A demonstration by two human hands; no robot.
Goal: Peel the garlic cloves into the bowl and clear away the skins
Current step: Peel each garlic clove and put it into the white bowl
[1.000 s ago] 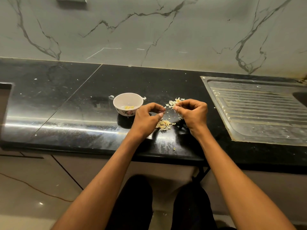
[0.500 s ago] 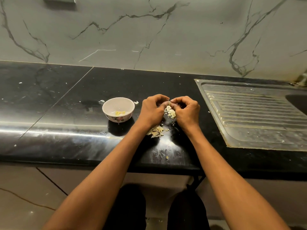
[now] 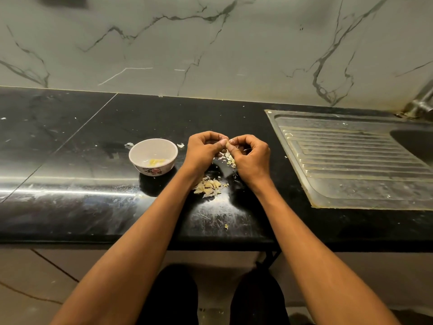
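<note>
**Two hands, one small clove**

Both hands, left hand [image 3: 203, 150] and right hand [image 3: 251, 156], pinch a clove [image 3: 225, 142] between curled fingertips, above the skins [image 3: 208, 186]. A slip could flick it onto the counter [image 3: 70, 160], missing the bowl [image 3: 153, 157] just left.

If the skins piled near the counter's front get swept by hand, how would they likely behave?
The skins look thin and flaky, so probably very light and apt to scatter; stray flakes already dot the counter. Being loose, the pile likely spreads under a push. Some may cling to skin.
</note>
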